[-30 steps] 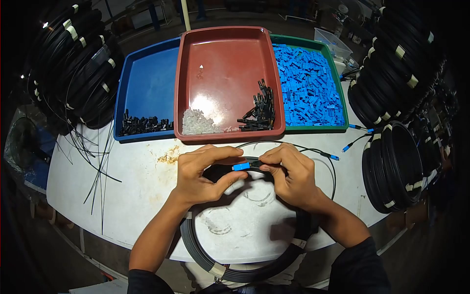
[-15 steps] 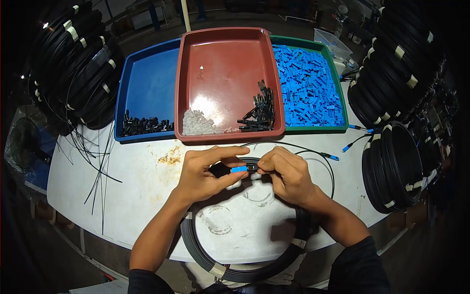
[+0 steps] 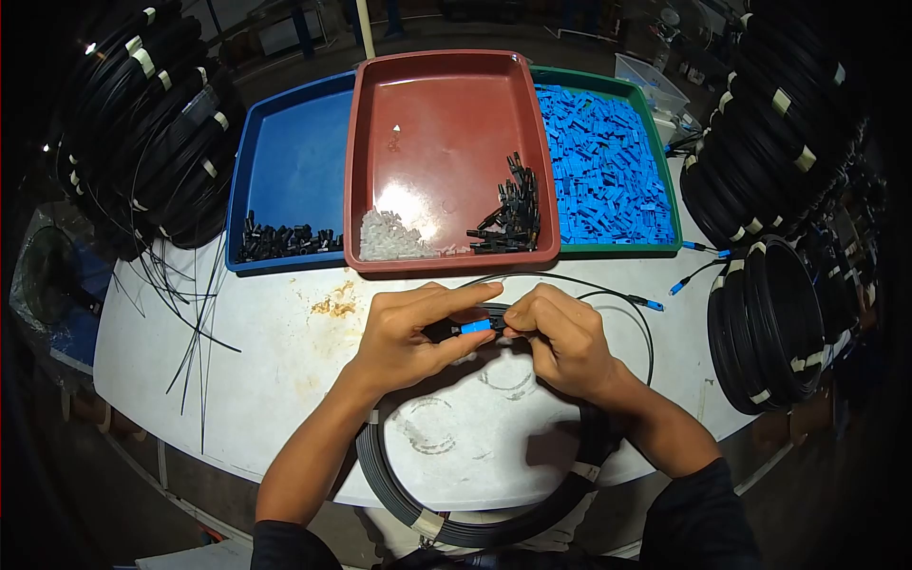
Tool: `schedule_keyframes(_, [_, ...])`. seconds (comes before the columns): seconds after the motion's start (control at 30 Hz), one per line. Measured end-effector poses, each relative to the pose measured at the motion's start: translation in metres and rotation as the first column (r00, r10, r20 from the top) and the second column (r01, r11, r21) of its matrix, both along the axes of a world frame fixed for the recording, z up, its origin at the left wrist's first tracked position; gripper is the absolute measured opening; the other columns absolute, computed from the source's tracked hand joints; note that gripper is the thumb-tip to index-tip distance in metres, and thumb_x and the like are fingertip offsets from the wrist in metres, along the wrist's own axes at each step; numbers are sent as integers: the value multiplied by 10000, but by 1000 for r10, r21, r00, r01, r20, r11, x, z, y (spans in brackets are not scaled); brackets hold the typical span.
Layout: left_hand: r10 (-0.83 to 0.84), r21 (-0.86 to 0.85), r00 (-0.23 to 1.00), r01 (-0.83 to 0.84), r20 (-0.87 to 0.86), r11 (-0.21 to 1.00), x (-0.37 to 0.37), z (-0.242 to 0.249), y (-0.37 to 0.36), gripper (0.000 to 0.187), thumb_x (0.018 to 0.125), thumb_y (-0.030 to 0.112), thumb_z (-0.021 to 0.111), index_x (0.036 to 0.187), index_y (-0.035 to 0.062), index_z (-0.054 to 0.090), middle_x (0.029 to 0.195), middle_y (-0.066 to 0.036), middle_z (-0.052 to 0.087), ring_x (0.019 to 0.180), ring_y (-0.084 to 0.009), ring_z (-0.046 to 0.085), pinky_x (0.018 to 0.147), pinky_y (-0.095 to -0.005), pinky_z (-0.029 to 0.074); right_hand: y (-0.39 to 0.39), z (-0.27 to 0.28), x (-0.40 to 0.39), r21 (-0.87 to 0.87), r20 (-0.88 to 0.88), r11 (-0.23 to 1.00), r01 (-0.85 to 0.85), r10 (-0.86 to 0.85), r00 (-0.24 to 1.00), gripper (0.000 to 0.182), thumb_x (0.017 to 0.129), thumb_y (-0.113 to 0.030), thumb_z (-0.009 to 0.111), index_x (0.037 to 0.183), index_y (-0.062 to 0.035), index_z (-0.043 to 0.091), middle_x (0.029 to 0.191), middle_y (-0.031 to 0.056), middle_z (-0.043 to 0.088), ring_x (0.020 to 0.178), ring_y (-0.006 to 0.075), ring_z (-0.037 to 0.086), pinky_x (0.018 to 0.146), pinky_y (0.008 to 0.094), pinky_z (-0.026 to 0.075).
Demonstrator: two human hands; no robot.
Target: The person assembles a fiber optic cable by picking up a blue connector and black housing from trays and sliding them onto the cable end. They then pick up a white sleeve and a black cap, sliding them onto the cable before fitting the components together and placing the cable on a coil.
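A small blue fiber-optic connector [image 3: 475, 326] sits between the thumb and fingers of my left hand [image 3: 407, 328], above the far side of a coiled black cable [image 3: 380, 480]. My right hand [image 3: 560, 332] pinches the black end of the same connector from the right; its fingertips hide most of that end. The two hands nearly meet at the piece. Behind my right hand, a cable end with another blue connector [image 3: 648, 303] lies on the white table [image 3: 256, 380].
A blue tray [image 3: 294, 152] with black parts, a red tray [image 3: 446, 123] with clear and black pieces, and a green tray [image 3: 678, 223] full of blue connector parts [image 3: 608, 171] line the back. Black cable coils [image 3: 765, 328] stand right, more coils [image 3: 142, 142] left.
The view has shifted slightly. Both hands keep their grip on the connector, and less of its black part shows between them.
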State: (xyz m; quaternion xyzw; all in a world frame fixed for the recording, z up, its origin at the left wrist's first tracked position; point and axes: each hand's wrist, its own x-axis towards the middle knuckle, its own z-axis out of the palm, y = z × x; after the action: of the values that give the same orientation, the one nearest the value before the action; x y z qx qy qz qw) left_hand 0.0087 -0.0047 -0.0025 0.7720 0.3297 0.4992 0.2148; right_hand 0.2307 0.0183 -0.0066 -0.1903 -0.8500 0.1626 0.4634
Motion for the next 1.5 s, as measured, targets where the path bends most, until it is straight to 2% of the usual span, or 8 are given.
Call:
schedule_keyframes(0.1, [1, 18, 1000, -1, -21, 1000, -1, 0, 0, 509, 782, 32, 852, 1274, 61, 725, 918, -129, 782, 765, -178, 754, 686, -282, 589, 0, 0, 0, 27, 5, 999, 28, -28, 1000, 271, 658, 204, 620, 862, 32, 579, 803, 140, 597, 735, 317, 627, 664, 410, 516])
schedule_keyframes(0.17, [-1, -46, 993, 7, 120, 999, 0, -3, 0, 512, 791, 27, 848, 1284, 58, 716, 928, -128, 782, 760, -181, 757, 700, -277, 595, 0, 0, 0, 36, 1, 999, 38, -38, 999, 270, 659, 201, 623, 864, 31, 579, 801, 139, 592, 733, 317, 624, 666, 410, 514])
schedule_keyframes(0.3, [-17, -31, 1000, 16, -26, 999, -2, 0, 0, 488, 799, 30, 849, 1268, 27, 713, 952, -139, 780, 783, -180, 765, 694, -270, 607, 0, -1, 1, 37, 11, 999, 38, -39, 999, 258, 668, 190, 617, 869, 31, 584, 794, 143, 589, 727, 324, 619, 664, 412, 510])
schedule_keyframes(0.77, [-22, -66, 1000, 22, 0, 998, -3, 2, -2, 372, 799, 20, 849, 1158, 4, 752, 954, -136, 779, 805, -173, 765, 683, -267, 614, 1, 0, 0, 24, 53, 1000, 0, -1, 999, 263, 675, 204, 578, 886, 47, 586, 800, 159, 595, 723, 333, 624, 643, 419, 511])
schedule_keyframes(0.97, [9, 11, 999, -10, 44, 1000, -4, -3, 1, 338, 795, 30, 852, 1122, 18, 768, 913, -116, 777, 789, -165, 759, 672, -272, 608, 0, 0, 0, -60, -11, 997, 54, -55, 998, 203, 744, 156, 684, 871, 35, 581, 813, 147, 615, 744, 325, 635, 672, 416, 508])
schedule_keyframes(1.17, [22, 40, 998, -19, -63, 999, -2, 1, 2, 224, 788, 54, 851, 1005, 39, 801, 878, -116, 778, 666, -175, 712, 575, -283, 542, 2, 2, -1, 62, 30, 995, 83, -85, 996, 201, 790, 56, 753, 860, 0, 572, 771, 111, 615, 689, 298, 602, 650, 390, 475])
schedule_keyframes(1.23, [-7, 219, 996, 25, -86, 975, -2, -4, 7, 206, 777, 54, 846, 978, 45, 801, 885, -99, 782, 671, -196, 718, 611, -300, 561, 1, 2, -1, 106, 61, 991, 87, -93, 994, 207, 800, 34, 755, 841, -16, 558, 749, 101, 605, 683, 284, 591, 643, 384, 465])
schedule_keyframes(1.5, [7, 155, 983, 22, -184, 988, -1, 1, -1, 174, 781, 47, 826, 952, 35, 797, 911, -101, 791, 723, -216, 756, 670, -302, 597, -1, -1, 0, 194, 151, 980, 37, -67, 986, 168, 771, -5, 722, 852, -29, 576, 793, 99, 603, 703, 264, 589, 659, 383, 477])
